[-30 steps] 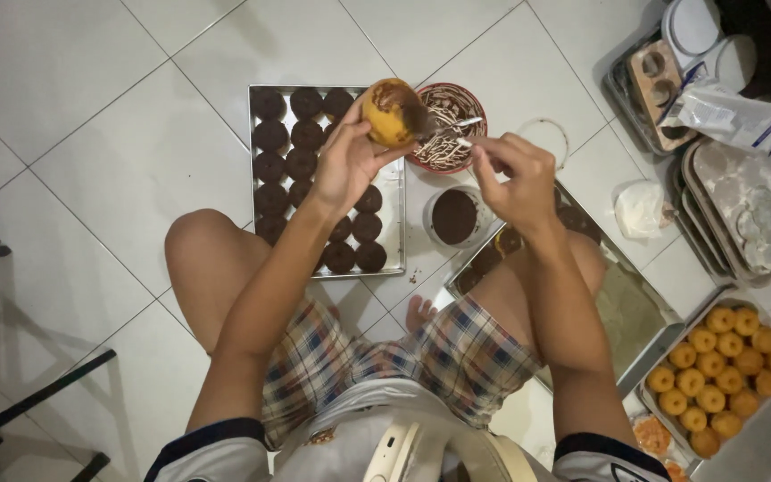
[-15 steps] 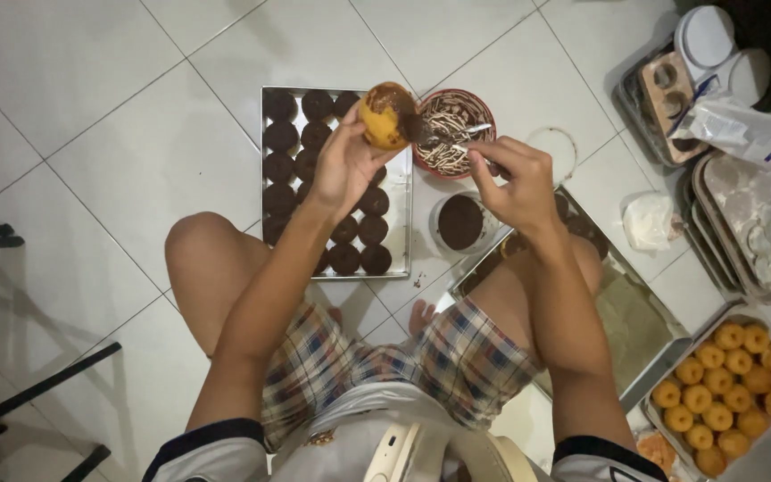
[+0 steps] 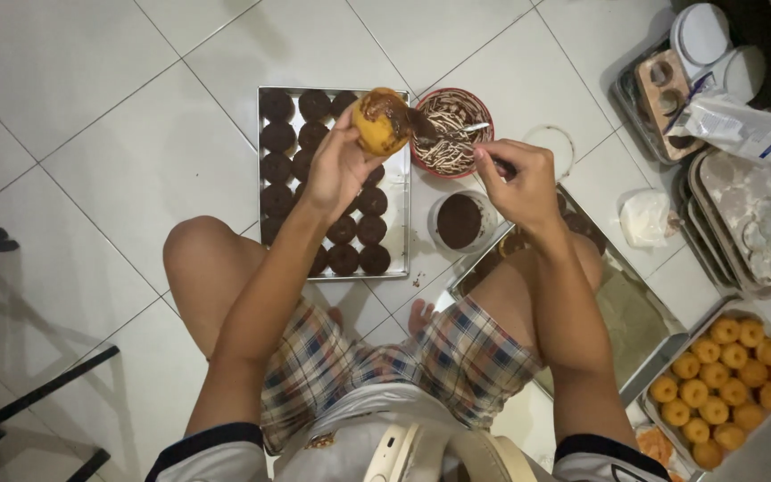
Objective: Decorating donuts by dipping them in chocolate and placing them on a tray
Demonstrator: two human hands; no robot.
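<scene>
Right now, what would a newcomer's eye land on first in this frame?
First, the left hand raising a golden bun at top centre while the right hand spreads chocolate on it with a spoon. Under the bun, a tray of dark coated buns lies on the white tiles. At the lower right corner sits a second tray of plain golden ones.

Only 2 packages here: a white and blue pouch (image 3: 738, 125) lying tilted on trays at the upper right, and a small clear plastic bag (image 3: 646, 217) on the floor below it.
</scene>
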